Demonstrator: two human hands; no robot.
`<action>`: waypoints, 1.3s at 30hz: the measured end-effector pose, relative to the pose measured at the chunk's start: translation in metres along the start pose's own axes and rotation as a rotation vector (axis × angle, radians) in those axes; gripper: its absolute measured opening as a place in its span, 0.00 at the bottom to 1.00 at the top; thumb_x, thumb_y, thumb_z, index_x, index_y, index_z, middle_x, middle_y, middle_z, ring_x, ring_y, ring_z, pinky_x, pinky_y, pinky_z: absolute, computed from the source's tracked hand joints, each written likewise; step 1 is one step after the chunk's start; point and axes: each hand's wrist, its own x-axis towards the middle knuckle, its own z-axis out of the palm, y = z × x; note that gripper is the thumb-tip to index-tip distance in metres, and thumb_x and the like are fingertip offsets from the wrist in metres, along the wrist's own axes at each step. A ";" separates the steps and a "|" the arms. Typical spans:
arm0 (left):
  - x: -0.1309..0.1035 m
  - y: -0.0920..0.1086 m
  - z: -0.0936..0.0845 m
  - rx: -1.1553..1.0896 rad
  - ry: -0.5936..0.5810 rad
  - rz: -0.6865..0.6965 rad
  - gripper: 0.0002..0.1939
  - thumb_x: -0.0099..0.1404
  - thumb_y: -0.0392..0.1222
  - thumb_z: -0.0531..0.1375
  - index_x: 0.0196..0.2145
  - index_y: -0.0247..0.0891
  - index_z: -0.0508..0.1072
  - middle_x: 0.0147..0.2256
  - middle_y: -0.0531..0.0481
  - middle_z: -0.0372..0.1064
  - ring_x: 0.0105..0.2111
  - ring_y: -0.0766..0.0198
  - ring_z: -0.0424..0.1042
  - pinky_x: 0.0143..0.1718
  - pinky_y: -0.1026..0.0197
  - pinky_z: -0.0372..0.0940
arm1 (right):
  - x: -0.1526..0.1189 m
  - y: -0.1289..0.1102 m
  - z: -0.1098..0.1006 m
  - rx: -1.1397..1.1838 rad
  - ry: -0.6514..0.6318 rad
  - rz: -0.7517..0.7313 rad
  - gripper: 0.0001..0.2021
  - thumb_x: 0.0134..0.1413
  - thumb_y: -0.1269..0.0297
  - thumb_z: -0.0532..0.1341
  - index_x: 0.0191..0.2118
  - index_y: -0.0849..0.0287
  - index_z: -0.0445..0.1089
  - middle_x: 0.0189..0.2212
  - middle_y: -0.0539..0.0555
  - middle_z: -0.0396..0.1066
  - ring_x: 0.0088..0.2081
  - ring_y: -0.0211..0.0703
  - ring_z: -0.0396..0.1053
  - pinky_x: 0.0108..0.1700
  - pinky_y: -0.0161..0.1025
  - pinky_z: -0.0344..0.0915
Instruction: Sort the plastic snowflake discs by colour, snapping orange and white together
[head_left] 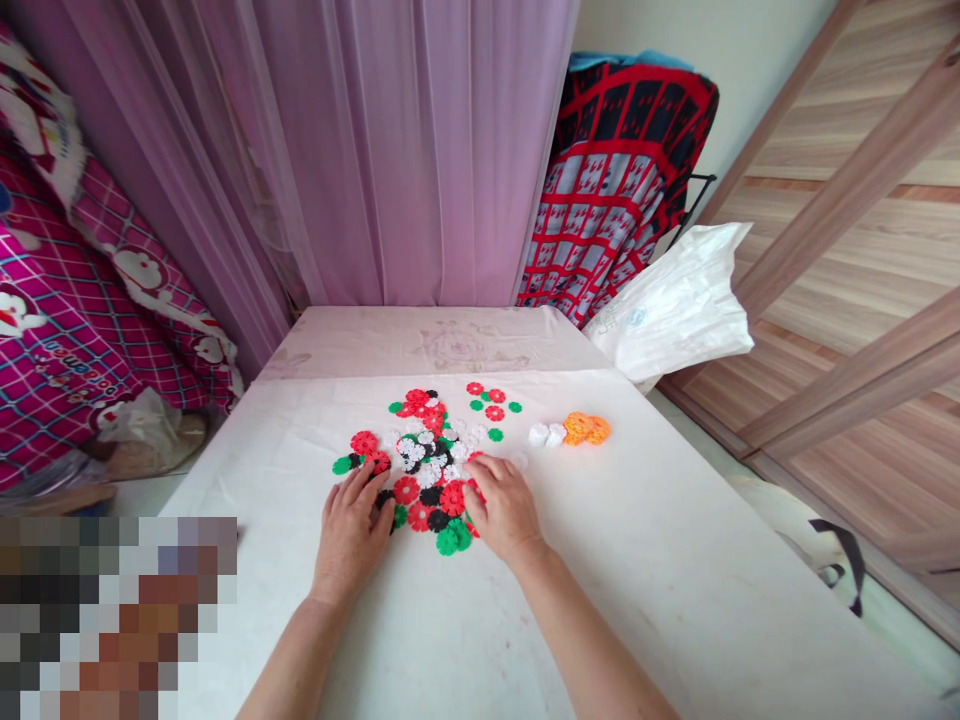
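Observation:
A loose pile of plastic snowflake discs in red, green, black and white lies on the table between my hands. My left hand (352, 522) rests at the pile's left edge, fingers apart, touching or just above red and black discs. On the other side, my right hand (506, 508) lies with its fingers bent loosely over the pile's right edge, near a red disc (453, 497). Green discs (453, 537) sit at the near side, and white discs (412, 455) fill the middle. Whatever lies under my fingertips is partly hidden.
Right of the pile are a white disc cluster (546, 434) and an orange disc cluster (587, 428) on the pale tablecloth (600, 560). A white plastic bag (679, 300) stands at the table's far right corner. A purple curtain (420, 150) hangs behind.

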 end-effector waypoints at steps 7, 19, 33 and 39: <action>-0.001 0.001 0.001 -0.003 0.007 -0.008 0.21 0.68 0.47 0.53 0.55 0.45 0.74 0.61 0.44 0.67 0.63 0.48 0.63 0.63 0.39 0.56 | -0.011 -0.014 0.015 -0.037 0.004 -0.037 0.11 0.64 0.66 0.56 0.44 0.55 0.76 0.47 0.56 0.72 0.47 0.48 0.66 0.52 0.44 0.62; -0.001 0.002 0.002 0.016 -0.013 -0.014 0.21 0.68 0.47 0.53 0.55 0.45 0.74 0.61 0.44 0.66 0.63 0.48 0.63 0.63 0.39 0.56 | 0.022 -0.004 0.001 -0.108 -0.149 0.128 0.10 0.56 0.64 0.64 0.45 0.52 0.77 0.49 0.56 0.70 0.50 0.52 0.64 0.51 0.46 0.61; -0.001 0.004 0.000 0.019 -0.013 -0.011 0.20 0.68 0.46 0.53 0.55 0.45 0.74 0.62 0.44 0.66 0.63 0.48 0.63 0.63 0.39 0.57 | 0.014 -0.013 -0.001 -0.068 -0.190 0.112 0.09 0.58 0.62 0.64 0.44 0.54 0.78 0.45 0.56 0.74 0.47 0.51 0.66 0.52 0.44 0.61; -0.002 0.004 0.000 0.020 -0.015 -0.014 0.20 0.68 0.45 0.53 0.55 0.45 0.73 0.62 0.44 0.66 0.63 0.49 0.63 0.63 0.39 0.57 | 0.012 -0.015 -0.004 -0.108 -0.217 0.161 0.15 0.59 0.61 0.63 0.51 0.54 0.76 0.45 0.57 0.74 0.47 0.51 0.67 0.51 0.43 0.61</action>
